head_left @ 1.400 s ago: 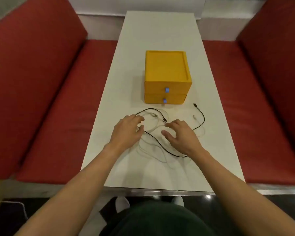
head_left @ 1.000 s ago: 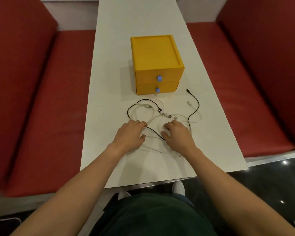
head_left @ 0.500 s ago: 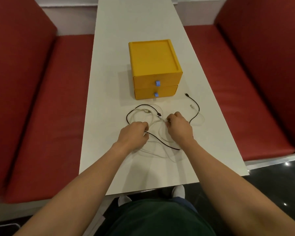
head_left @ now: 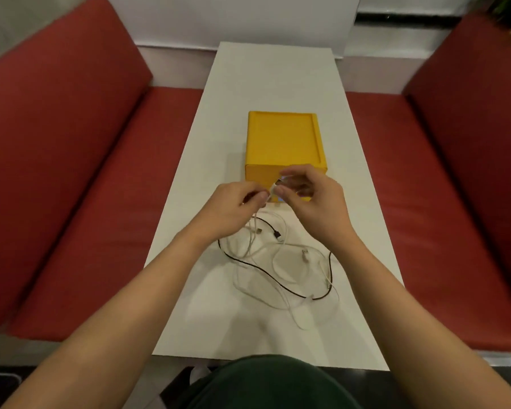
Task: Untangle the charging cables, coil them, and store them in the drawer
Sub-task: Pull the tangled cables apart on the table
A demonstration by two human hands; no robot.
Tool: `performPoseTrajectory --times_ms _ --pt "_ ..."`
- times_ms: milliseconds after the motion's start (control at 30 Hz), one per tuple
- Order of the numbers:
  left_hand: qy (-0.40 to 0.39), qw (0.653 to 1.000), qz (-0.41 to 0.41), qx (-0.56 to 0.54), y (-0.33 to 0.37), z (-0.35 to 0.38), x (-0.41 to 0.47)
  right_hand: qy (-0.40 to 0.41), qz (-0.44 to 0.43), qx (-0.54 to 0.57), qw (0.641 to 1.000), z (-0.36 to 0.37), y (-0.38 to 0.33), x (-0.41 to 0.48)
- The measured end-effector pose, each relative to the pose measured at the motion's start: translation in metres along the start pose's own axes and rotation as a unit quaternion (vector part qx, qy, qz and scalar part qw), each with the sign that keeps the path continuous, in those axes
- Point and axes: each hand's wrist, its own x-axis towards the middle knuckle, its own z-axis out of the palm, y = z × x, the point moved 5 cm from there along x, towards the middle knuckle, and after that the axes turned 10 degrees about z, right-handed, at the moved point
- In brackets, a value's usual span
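Note:
A tangle of cables lies on the white table (head_left: pixel 278 84): a black cable (head_left: pixel 266 271) and white cables (head_left: pixel 295 308) looped over one another. Both hands are raised above the tangle, in front of the yellow drawer box (head_left: pixel 283 140). My left hand (head_left: pixel 230 211) pinches a white cable just behind its plug. My right hand (head_left: pixel 313 202) pinches the white plug end (head_left: pixel 273 188) between thumb and forefinger. From my left hand the white cable hangs down into the tangle. The hands hide most of the drawer fronts.
Red cushioned benches (head_left: pixel 86 202) run along both long sides of the narrow table. A white wall closes the far end. My dark-clothed lap (head_left: pixel 266 382) sits at the table's near edge.
Both hands have lifted off the table and risen in front of the drawer box, carrying one end of a white cable up out of the tangle. The camera has tilted.

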Motion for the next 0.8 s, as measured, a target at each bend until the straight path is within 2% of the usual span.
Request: performPoseTrajectory --times_ms 67,133,233,300,367,433,567,667,733,800 --pt "0.01 0.996 -0.013 -0.092 0.008 -0.015 -0.002 0.01 0.012 0.074 0.997 0.005 -0.012 0.004" --pt "0.04 0.994 0.005 -0.106 0.016 -0.028 -0.003 0.017 0.02 0.136 0.99 0.014 -0.021 0.008" --pt "0.126 0.98 -0.011 -0.151 0.02 -0.047 -0.002 -0.084 0.083 0.22 0.968 0.039 -0.021 0.011" --pt "0.18 0.964 -0.027 -0.196 0.02 -0.059 -0.003 -0.161 0.087 0.169 0.969 0.057 -0.017 0.008" --pt "0.218 0.952 -0.036 -0.211 0.022 -0.071 -0.006 -0.192 0.063 0.093 0.975 0.068 -0.011 0.004" --pt "0.252 0.933 -0.034 -0.254 0.027 -0.081 -0.01 -0.215 0.066 0.079 0.971 0.074 -0.005 0.0" --pt "0.329 0.855 0.002 -0.401 0.042 -0.11 -0.015 -0.247 0.095 0.045 0.963 0.075 0.001 -0.006" --pt "0.411 0.809 0.035 -0.419 0.038 -0.151 -0.026 -0.245 0.072 -0.039 0.966 0.065 0.002 -0.009" --pt "0.443 0.81 0.019 -0.385 0.022 -0.172 -0.035 -0.235 0.065 -0.018 0.97 0.053 0.001 -0.009" --pt "0.429 0.836 -0.026 -0.341 0.003 -0.173 -0.041 -0.231 0.08 0.042 0.969 0.038 -0.004 -0.006"
